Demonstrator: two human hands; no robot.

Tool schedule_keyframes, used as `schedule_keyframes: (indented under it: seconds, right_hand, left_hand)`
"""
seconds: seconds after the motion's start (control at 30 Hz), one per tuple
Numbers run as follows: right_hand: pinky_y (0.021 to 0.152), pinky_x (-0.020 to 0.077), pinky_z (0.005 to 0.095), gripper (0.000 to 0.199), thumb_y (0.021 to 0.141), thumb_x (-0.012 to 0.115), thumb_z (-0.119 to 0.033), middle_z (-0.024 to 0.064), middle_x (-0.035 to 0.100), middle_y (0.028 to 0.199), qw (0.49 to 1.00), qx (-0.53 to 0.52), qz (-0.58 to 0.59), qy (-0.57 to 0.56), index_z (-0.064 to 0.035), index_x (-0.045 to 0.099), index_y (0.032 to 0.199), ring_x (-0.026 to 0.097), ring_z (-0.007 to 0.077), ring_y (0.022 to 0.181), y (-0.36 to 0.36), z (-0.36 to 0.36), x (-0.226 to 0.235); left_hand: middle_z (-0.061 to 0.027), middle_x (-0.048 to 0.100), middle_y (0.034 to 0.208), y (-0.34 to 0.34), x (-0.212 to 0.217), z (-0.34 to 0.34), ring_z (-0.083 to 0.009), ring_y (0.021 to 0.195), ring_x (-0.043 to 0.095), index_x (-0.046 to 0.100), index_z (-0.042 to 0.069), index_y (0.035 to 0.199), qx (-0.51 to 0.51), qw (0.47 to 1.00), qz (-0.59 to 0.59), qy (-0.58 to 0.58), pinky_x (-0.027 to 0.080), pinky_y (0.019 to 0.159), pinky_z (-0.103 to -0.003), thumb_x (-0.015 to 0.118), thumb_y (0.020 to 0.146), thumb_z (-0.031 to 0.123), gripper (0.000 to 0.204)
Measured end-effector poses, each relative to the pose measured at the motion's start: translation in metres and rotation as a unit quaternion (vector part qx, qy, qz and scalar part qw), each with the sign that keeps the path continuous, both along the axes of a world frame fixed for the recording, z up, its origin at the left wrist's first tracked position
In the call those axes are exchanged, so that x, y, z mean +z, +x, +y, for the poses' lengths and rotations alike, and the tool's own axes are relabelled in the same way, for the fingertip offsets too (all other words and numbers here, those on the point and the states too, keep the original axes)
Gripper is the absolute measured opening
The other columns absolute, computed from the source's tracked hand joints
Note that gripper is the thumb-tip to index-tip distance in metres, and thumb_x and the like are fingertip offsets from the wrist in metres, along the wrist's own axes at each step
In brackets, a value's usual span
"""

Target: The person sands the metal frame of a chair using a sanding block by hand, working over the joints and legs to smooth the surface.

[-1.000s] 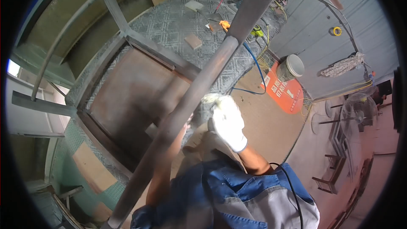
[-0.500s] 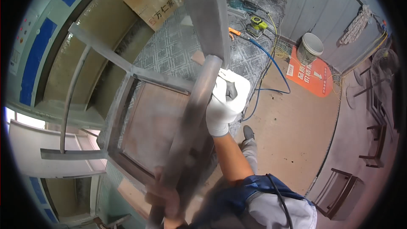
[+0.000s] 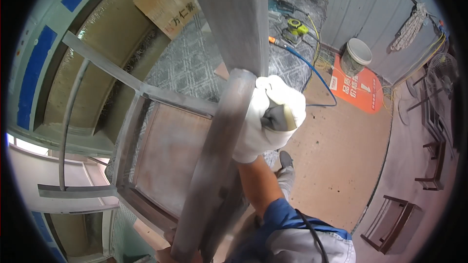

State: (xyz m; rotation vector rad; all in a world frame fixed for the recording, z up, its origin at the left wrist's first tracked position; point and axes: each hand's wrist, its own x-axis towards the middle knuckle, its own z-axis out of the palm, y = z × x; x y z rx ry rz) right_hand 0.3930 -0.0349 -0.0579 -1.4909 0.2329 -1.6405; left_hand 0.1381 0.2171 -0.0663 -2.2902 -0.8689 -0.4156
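Observation:
A dusty, grey-brown wooden chair frame [image 3: 209, 165] stands tilted close before me, its thick rounded rail running up to a broad flat post. Inside the frame is a brownish panel [image 3: 170, 151]. My right hand [image 3: 273, 117], in a white glove, presses against the side of the rail near its upper end. Its fingers are curled, and a dark grey patch shows within them; whether this is a pad or part of the glove is unclear. My left hand [image 3: 165, 253], bare, grips the rail's lower end, mostly hidden behind it.
Beneath the frame is a table with patterned grey cloth [image 3: 190, 63]. A green power tool [image 3: 296, 27] and a blue hose [image 3: 312, 63] lie at its far right. Beyond stand a bucket [image 3: 359, 52] and an orange sign [image 3: 358, 92]. A cardboard piece [image 3: 165, 2] leans at the far left.
The chair frame has shifted left and nearer in view. My right hand stays by the rail with its wrist turned. My left hand has moved down and left, further behind the rail.

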Motion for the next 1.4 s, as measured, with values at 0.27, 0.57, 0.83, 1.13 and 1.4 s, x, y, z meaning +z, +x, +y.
schedule_keyframes:
  seconds: [0.27,0.57,0.83,1.13,1.4]
  right_hand:
    - [0.077,0.0522,0.0325,0.023,0.085,0.073,0.0,0.013,0.065,0.099,0.998,0.051,0.022,-0.023,0.0012,0.065,0.107,0.064,0.0209,0.085,-0.016,-0.004,0.008]
    - [0.091,0.0555,0.0394,0.03,0.082,0.079,0.002,0.0154,0.068,0.11,0.966,0.074,0.018,-0.247,0.0049,0.067,0.11,0.068,0.0256,0.098,-0.021,-0.062,0.026]
    - [0.086,0.0515,0.0356,0.036,0.076,0.079,0.008,0.0104,0.071,0.102,0.949,0.042,0.171,-0.262,-0.0036,0.074,0.11,0.067,0.0254,0.095,-0.057,-0.057,0.037]
    - [0.07,0.0525,0.032,0.039,0.077,0.081,0.007,0.0081,0.071,0.091,0.851,0.055,0.176,-0.491,-0.0068,0.076,0.113,0.064,0.0222,0.08,-0.05,-0.076,0.11]
    - [0.066,0.0542,0.0346,0.028,0.082,0.07,-0.004,0.009,0.065,0.09,0.776,0.015,0.201,-0.598,-0.0132,0.073,0.108,0.068,0.0259,0.082,-0.045,-0.063,0.138]
  left_hand:
    - [0.0002,0.047,0.078,0.012,-0.002,-0.021,-0.012,0.076,0.053,0.048,0.012,0.074,-0.44,0.56,-0.347,-0.61,0.044,0.069,-0.026,0.073,0.092,0.032,0.037]
    - [-0.0064,0.059,0.097,0.027,0.021,-0.041,-0.0145,0.092,0.061,0.059,0.004,0.093,-0.581,0.244,-0.308,-0.712,0.048,0.083,-0.021,0.074,0.097,0.021,0.023]
    - [0.0008,0.064,0.094,0.047,0.054,-0.057,-0.0145,0.1,0.065,0.061,0.013,0.088,-0.539,0.218,-0.217,-0.784,0.043,0.104,-0.043,0.082,0.087,0.02,0.022]
    - [0.0036,0.062,0.091,0.067,0.066,-0.055,-0.0115,0.095,0.06,0.065,0.017,0.088,-0.638,0.175,-0.171,-0.73,0.034,0.115,-0.055,0.081,0.088,0.026,0.018]
    - [-0.0072,0.074,0.092,0.077,0.075,-0.047,-0.02,0.09,0.071,0.071,0.009,0.084,-0.61,0.161,-0.174,-0.756,0.043,0.112,-0.055,0.085,0.076,0.012,0.017]
